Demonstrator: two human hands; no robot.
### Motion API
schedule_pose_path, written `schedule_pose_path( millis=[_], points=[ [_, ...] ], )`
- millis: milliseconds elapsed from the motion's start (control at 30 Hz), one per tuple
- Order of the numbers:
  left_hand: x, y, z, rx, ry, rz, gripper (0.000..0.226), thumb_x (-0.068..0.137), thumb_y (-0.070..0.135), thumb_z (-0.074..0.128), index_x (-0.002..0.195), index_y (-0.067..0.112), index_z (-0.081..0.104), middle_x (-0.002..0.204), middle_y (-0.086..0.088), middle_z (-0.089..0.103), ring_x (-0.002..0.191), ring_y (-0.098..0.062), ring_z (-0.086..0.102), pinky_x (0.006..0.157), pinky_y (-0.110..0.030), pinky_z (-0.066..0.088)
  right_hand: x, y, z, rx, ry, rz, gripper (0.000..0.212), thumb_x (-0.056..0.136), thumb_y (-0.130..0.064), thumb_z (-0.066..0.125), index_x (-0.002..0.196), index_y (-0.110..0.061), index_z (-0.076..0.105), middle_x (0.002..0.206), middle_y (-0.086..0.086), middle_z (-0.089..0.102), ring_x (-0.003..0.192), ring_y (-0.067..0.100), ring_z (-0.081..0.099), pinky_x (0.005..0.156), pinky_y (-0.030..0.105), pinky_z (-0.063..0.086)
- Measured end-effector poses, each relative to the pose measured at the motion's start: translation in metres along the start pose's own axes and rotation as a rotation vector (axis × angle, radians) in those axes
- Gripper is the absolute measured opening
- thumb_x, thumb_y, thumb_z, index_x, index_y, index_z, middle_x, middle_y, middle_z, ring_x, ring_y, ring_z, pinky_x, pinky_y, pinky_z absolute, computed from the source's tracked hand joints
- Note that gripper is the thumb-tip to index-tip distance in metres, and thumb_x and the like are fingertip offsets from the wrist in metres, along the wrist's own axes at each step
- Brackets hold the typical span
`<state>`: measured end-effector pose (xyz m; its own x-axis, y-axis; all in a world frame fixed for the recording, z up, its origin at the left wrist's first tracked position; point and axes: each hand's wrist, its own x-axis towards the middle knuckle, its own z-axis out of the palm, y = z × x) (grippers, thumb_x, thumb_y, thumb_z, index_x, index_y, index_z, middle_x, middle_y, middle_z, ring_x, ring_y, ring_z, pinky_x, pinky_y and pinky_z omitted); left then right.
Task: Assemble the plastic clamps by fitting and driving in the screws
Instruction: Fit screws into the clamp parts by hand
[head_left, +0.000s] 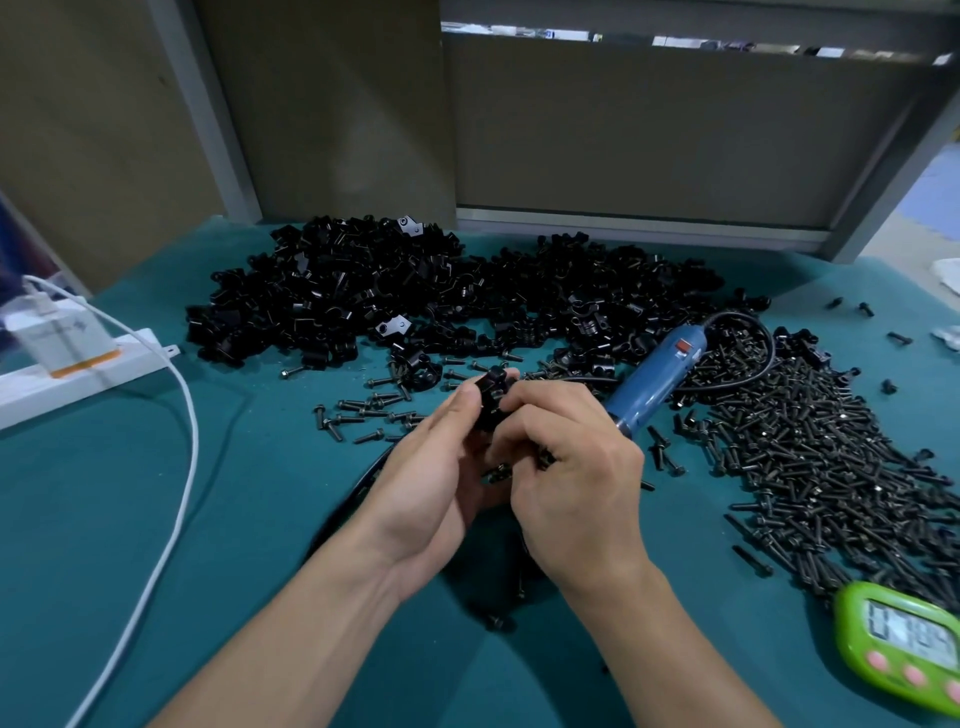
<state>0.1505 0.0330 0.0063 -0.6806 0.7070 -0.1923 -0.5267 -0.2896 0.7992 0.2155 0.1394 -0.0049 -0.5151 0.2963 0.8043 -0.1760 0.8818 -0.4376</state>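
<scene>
Both hands meet over the middle of the green table (260, 519). My left hand (436, 467) grips a black plastic clamp (491, 395) between thumb and fingers. My right hand (566, 467) pinches the same clamp from the right, and several black screws (498, 470) show under its curled fingers. A big heap of black clamp parts (415, 291) lies at the back. A wide spread of black screws (810, 457) covers the right side. The blue electric screwdriver (657, 376) lies on the table just right of my hands.
Loose screws (363, 410) lie left of the hands. A white power strip with a charger (67, 353) and a white cable (176, 467) sit at the left. A green timer (904, 644) stands at the front right. The screwdriver's black cord (748, 364) loops over the screws.
</scene>
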Motion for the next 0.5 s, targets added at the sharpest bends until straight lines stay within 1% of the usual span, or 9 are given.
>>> schedule_pose_path(
  millis=[33, 100, 133, 200, 267, 333, 400, 433, 500],
  points=[
    [0.001, 0.0, 0.001, -0.026, 0.014, -0.018, 0.057, 0.088, 0.047, 0.054, 0.131, 0.013, 0.07, 0.111, -0.017, 0.068, 0.101, -0.027, 0.061, 0.091, -0.039, 0.06, 0.0, 0.0, 0.001, 0.002, -0.003, -0.002, 0.037, 0.062, 0.031, 0.067, 0.064, -0.006, 0.068, 0.089, 0.0, 0.071, 0.092, 0.018, 0.065, 0.083, 0.018, 0.05],
    [0.003, 0.003, 0.0, -0.082, 0.036, -0.052, 0.059, 0.086, 0.044, 0.058, 0.132, 0.009, 0.069, 0.095, -0.012, 0.059, 0.086, -0.023, 0.052, 0.083, -0.033, 0.059, 0.0, -0.002, 0.002, 0.012, -0.025, -0.019, 0.036, 0.063, 0.03, 0.067, 0.066, -0.006, 0.071, 0.09, 0.001, 0.072, 0.093, 0.019, 0.065, 0.084, 0.019, 0.051],
    [0.004, 0.003, -0.001, -0.111, 0.046, -0.066, 0.061, 0.085, 0.04, 0.061, 0.134, 0.004, 0.067, 0.093, -0.01, 0.058, 0.083, -0.02, 0.05, 0.078, -0.031, 0.059, -0.001, -0.003, 0.003, 0.018, -0.04, -0.031, 0.036, 0.064, 0.029, 0.067, 0.068, -0.006, 0.072, 0.091, 0.001, 0.072, 0.092, 0.019, 0.065, 0.084, 0.02, 0.051],
    [0.005, 0.004, -0.003, -0.16, 0.077, -0.078, 0.063, 0.081, 0.032, 0.065, 0.135, -0.002, 0.063, 0.101, -0.013, 0.056, 0.086, -0.02, 0.053, 0.074, -0.028, 0.059, -0.001, -0.005, 0.004, 0.031, -0.066, -0.055, 0.035, 0.065, 0.028, 0.065, 0.07, -0.006, 0.073, 0.092, 0.0, 0.072, 0.092, 0.018, 0.064, 0.082, 0.024, 0.052],
    [0.006, 0.004, -0.004, -0.179, 0.08, -0.065, 0.054, 0.08, 0.029, 0.066, 0.127, 0.001, 0.067, 0.101, -0.013, 0.055, 0.083, -0.018, 0.055, 0.07, -0.026, 0.06, -0.001, -0.006, 0.005, 0.045, -0.072, -0.063, 0.035, 0.065, 0.027, 0.064, 0.071, -0.006, 0.073, 0.093, 0.0, 0.071, 0.093, 0.017, 0.063, 0.081, 0.025, 0.052],
    [0.006, 0.003, -0.005, -0.154, 0.042, -0.067, 0.046, 0.086, 0.032, 0.064, 0.121, 0.003, 0.069, 0.095, -0.012, 0.05, 0.076, -0.015, 0.049, 0.069, -0.027, 0.059, -0.002, -0.003, 0.005, 0.051, -0.05, -0.047, 0.034, 0.065, 0.026, 0.065, 0.071, -0.006, 0.073, 0.094, 0.0, 0.071, 0.093, 0.017, 0.064, 0.082, 0.025, 0.052],
    [0.007, 0.003, -0.006, -0.135, -0.008, -0.083, 0.051, 0.101, 0.04, 0.05, 0.132, 0.001, 0.066, 0.094, -0.011, 0.049, 0.075, -0.013, 0.045, 0.074, -0.029, 0.058, -0.002, 0.0, 0.004, 0.051, -0.018, 0.002, 0.032, 0.067, 0.023, 0.069, 0.07, -0.009, 0.073, 0.097, -0.002, 0.072, 0.096, 0.016, 0.066, 0.086, 0.024, 0.053],
    [0.008, 0.002, -0.006, -0.12, 0.001, -0.069, 0.053, 0.106, 0.041, 0.043, 0.136, 0.002, 0.064, 0.092, -0.009, 0.053, 0.073, -0.012, 0.047, 0.075, -0.029, 0.057, -0.003, 0.001, 0.004, 0.056, -0.009, 0.033, 0.03, 0.069, 0.02, 0.071, 0.071, -0.011, 0.074, 0.098, -0.003, 0.073, 0.099, 0.014, 0.067, 0.089, 0.023, 0.053],
    [0.011, -0.001, -0.007, -0.092, 0.101, 0.007, 0.048, 0.108, 0.039, 0.044, 0.126, 0.003, 0.07, 0.084, -0.005, 0.061, 0.067, -0.011, 0.054, 0.071, -0.029, 0.059, -0.003, 0.001, 0.003, 0.11, -0.021, 0.107, 0.026, 0.075, 0.01, 0.071, 0.077, -0.015, 0.076, 0.102, -0.008, 0.075, 0.105, 0.007, 0.068, 0.094, 0.025, 0.054]
  ],
)
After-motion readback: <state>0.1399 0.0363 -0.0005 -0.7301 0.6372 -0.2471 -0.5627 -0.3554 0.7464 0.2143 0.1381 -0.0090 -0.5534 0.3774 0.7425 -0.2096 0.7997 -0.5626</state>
